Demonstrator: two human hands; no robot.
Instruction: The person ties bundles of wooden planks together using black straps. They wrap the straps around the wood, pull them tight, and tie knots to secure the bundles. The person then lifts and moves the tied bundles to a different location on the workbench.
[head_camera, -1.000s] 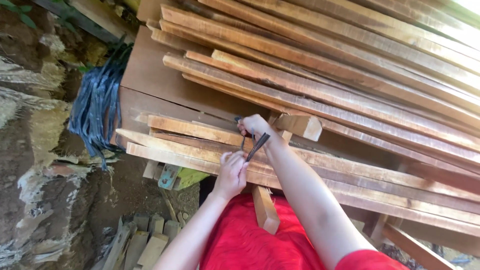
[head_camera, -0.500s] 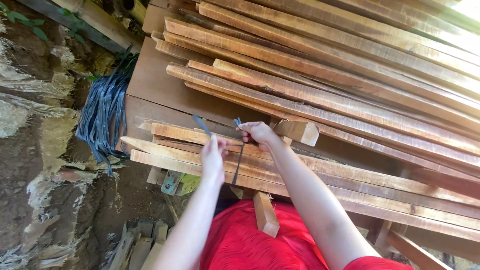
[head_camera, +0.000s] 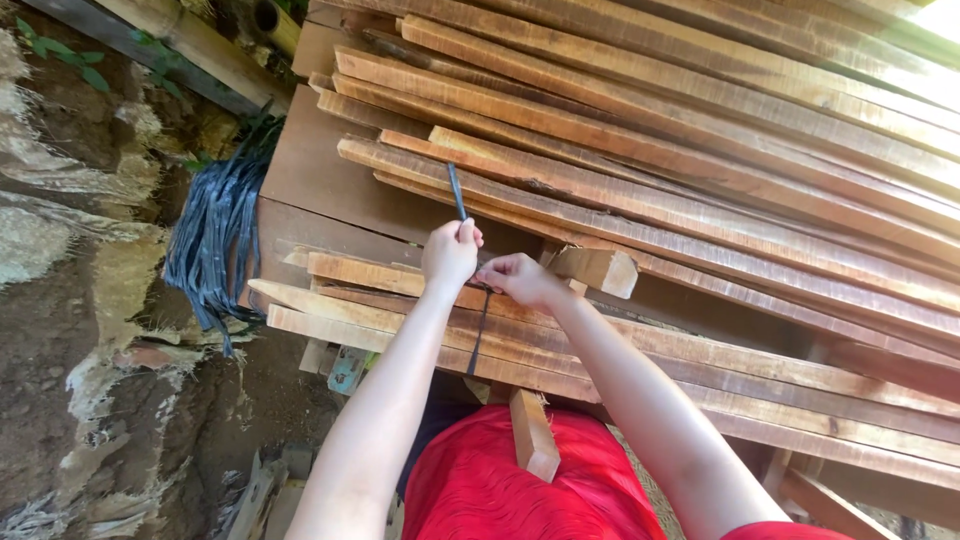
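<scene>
Head view, left hand (head_camera: 450, 255) gripping black strap (head_camera: 457, 193), right hand (head_camera: 520, 280) pinching its lower run, at plank stack (head_camera: 700, 210) edge.

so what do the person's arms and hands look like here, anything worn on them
Both arms are bare from the red sleeve edges down. The left hand and right hand show no gloves, rings, watch or bands. Red short sleeves and red cloth at the frame's bottom are the only clothing in view.
</scene>
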